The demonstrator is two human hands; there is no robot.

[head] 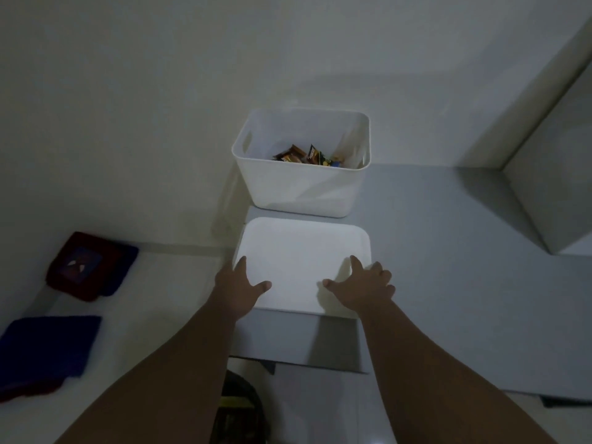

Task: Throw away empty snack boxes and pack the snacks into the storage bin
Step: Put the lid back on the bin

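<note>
A white storage bin (298,187) stands open on the grey table, against the wall, with several wrapped snacks (307,155) lying in its bottom. In front of it lies the bin's flat white lid (301,261). My left hand (238,280) holds the lid's left edge, thumb on top of the lid. My right hand (365,283) holds its right front corner, thumb and forefinger on top and the other fingers curled over the edge. The lid's near edge looks slightly raised off the table.
The grey table (448,251) runs to the right, where a pale box-like block (551,187) stands. On the floor at left lie a red and blue mat (89,267) and a blue mat (51,344). A dark bag or bin (237,408) sits below the table's front edge.
</note>
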